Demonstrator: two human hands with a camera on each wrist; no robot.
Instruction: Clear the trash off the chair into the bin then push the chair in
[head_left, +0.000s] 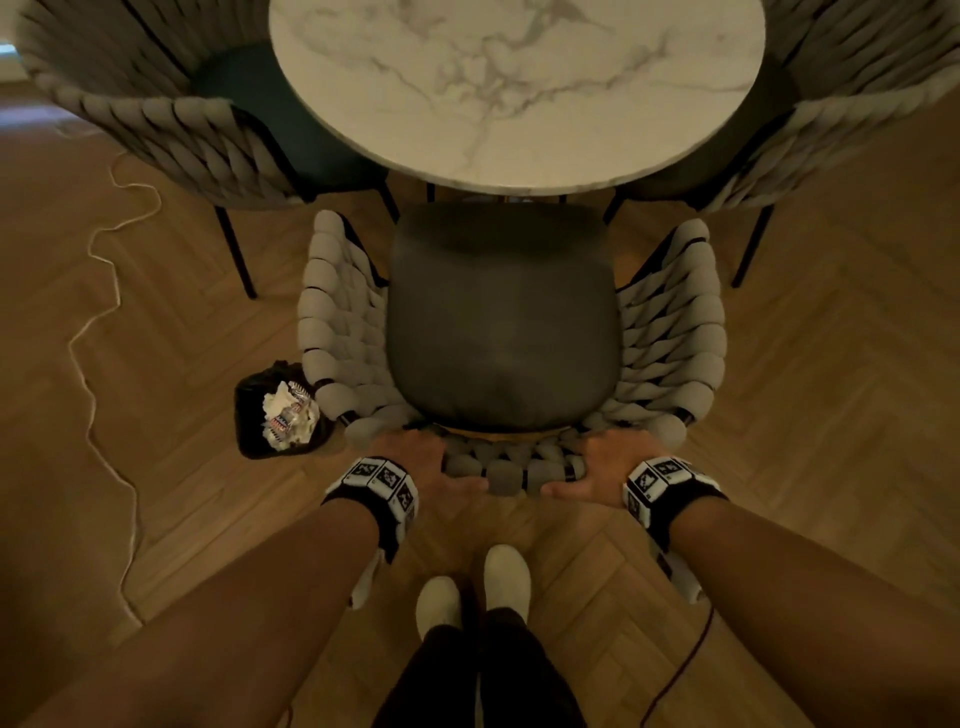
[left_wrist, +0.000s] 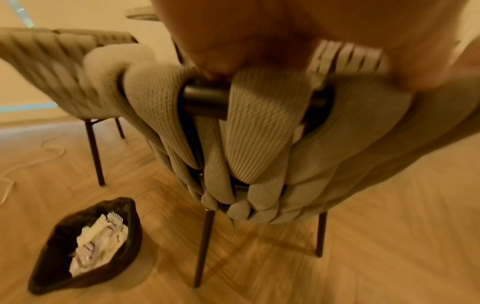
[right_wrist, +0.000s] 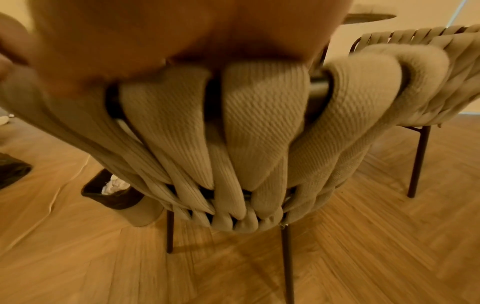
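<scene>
The chair (head_left: 498, 322) faces the table (head_left: 514, 88), its front at the table's edge. Both hands, left hand (head_left: 421, 462) and right hand (head_left: 597, 467), apparently grip its backrest, fingers curled over. The bin (head_left: 249, 415) holds trash (head_left: 288, 415), beside the chair's left.

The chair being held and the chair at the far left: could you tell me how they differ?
The held chair is gripped at its backrest by the left hand and right hand; the far-left chair is untouched. The held chair's grey seat shows fully; the other's is partly under the table. Both have woven grey backs and dark legs.
</scene>
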